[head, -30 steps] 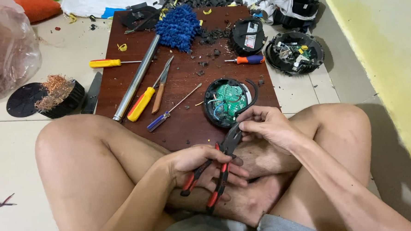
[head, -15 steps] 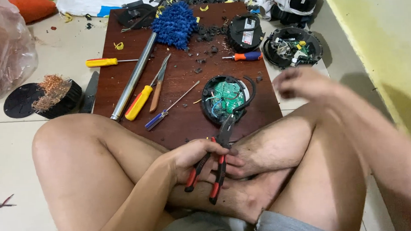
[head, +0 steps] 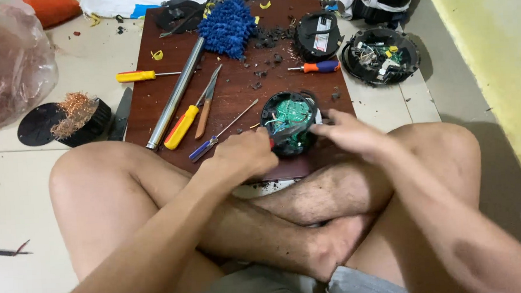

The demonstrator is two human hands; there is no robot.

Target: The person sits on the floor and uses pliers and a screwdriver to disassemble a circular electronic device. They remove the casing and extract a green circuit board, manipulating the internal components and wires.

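At the near edge of the dark wooden board [head: 235, 95], the round black housing [head: 291, 123] with its green circuit board sits between both hands, touching each. It lies open-side up, wires showing over the board inside. From the left the left hand [head: 246, 156] comes in as a fist pinching red-handled pliers [head: 286, 133] whose tip rests on the housing, while the right hand [head: 348, 134] grips the rim from the right, fingers curled.
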